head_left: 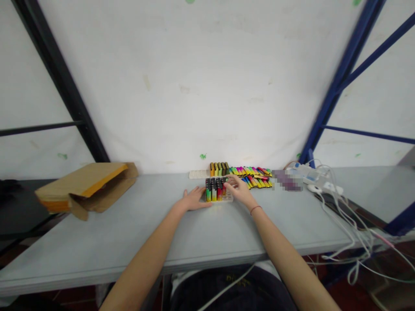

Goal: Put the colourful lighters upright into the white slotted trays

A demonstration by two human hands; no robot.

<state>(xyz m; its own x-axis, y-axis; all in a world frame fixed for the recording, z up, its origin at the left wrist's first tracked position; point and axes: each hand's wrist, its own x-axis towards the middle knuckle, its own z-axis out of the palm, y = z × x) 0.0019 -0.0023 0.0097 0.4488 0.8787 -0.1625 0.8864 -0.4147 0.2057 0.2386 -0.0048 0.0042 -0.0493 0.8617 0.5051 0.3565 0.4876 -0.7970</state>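
Note:
A white tray (228,199) holding several upright coloured lighters (214,189) stands on the grey table (136,229). My left hand (193,200) lies flat and open on the table, touching the tray's left side. My right hand (238,188) rests at the tray's right end, fingers pinched on one lighter at the tray's upper right corner. Behind the tray stands a second group of upright lighters (219,169) beside an empty white tray (198,174). A heap of loose lighters (253,176) lies to the right of that.
An open cardboard box (84,189) lies on its side at the table's left. A power strip with white cables (319,179) sits at the right, cables trailing over the edge. A blurred patch (288,180) lies beside the loose lighters. Blue and black frame struts rise on both sides.

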